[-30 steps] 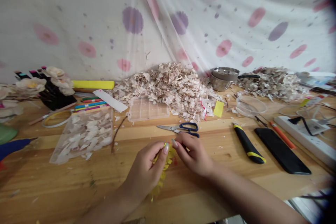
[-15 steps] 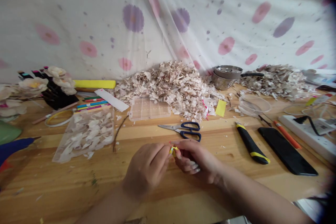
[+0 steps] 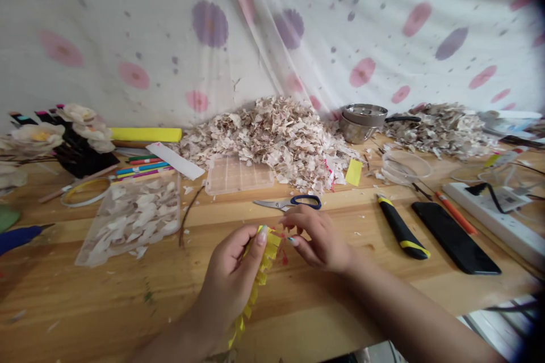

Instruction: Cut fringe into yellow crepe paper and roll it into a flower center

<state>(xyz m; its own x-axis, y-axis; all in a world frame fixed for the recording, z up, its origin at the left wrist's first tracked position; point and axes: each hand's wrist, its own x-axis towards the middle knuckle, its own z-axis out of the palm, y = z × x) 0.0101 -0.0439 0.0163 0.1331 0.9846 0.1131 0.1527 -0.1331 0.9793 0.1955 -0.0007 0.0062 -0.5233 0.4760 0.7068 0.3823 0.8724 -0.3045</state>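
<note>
While the left hand [image 3: 234,265] pinches a fringed yellow strip [image 3: 269,248] between thumb and fingers, the strip's tail hangs below it, above the near part of the worktop [image 3: 170,289]. The right hand [image 3: 319,238] sits just beside the strip's top, its thumb and forefinger narrowly parted; a small red scrap [image 3: 285,258] shows near there, but I cannot tell whether this hand grips anything. Just beyond lie scissors [image 3: 286,203], partly hidden by the right hand. A black phone [image 3: 455,237] rests well to the right. Farther back, a big heap of pale flakes [image 3: 276,142] stands before a spotted curtain [image 3: 162,28].
</note>
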